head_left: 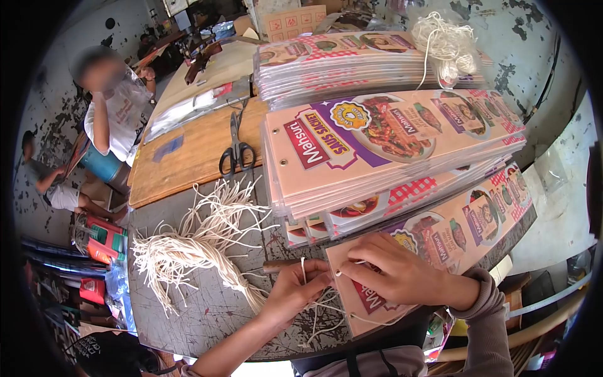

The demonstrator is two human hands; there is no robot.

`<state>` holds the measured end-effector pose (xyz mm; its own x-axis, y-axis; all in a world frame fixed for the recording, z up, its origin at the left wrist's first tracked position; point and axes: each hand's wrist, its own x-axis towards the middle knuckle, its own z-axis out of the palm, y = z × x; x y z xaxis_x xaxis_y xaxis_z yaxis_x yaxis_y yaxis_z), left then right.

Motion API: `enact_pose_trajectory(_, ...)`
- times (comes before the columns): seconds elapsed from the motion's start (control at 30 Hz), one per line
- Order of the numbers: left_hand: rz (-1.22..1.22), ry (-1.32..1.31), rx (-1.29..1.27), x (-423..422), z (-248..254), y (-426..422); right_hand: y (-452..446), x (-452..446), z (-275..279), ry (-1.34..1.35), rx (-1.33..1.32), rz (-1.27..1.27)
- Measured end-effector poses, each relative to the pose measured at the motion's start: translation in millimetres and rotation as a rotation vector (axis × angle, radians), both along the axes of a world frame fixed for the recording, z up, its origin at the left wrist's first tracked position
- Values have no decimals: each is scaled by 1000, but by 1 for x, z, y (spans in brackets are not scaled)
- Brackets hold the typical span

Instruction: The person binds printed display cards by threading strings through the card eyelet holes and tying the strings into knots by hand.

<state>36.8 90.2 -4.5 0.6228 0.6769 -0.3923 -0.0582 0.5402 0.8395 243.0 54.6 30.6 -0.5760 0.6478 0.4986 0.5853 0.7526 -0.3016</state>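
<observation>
A peach printed sign [362, 318] with a "Mansuri" label lies at the table's front edge, with metal eyelets along its left end. White cord [338, 273] comes through the upper eyelet. My right hand [399, 270] rests over the sign, fingers curled and tips pinched at that cord; the exact grip is partly hidden. Just left of the sign's edge, my left hand [295, 290] is closed, with a cord end [303, 270] sticking up between thumb and fingers. Loose cord trails below both hands. A bundle of cut white cords [195, 251] lies left of my left hand.
Stacked signs [389, 144] rise behind my hands, with another stack [370, 69] farther back. A bag of cord [446, 47] sits on top. Black scissors [237, 147] lie on a wooden board [195, 173]. A person [116, 103] sits at the far left, another beyond.
</observation>
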Motion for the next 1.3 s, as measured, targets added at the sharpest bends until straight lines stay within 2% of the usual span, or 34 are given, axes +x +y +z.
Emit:
enact_pose_trajectory(0.43,3,-17,3,0,2,0,-1,-6,-6,-78,222,-33)
enact_pose_trajectory(0.77,-3,-20,40,1,2,-1,0,-6,-4,-7,110,8)
enact_pose_trajectory(0.97,5,-26,46,2,2,-2,1,-2,-1,-48,74,34)
enact_pose_trajectory(1.07,-2,1,61,4,1,-1,-2,-3,-1,-106,137,24)
enact_pose_trajectory(1.13,-18,-89,147,3,-4,-3,-4,-13,6,-119,155,-10)
enact_pose_trajectory(1.3,91,-41,58,5,13,-5,-2,-8,-2,-193,108,-81)
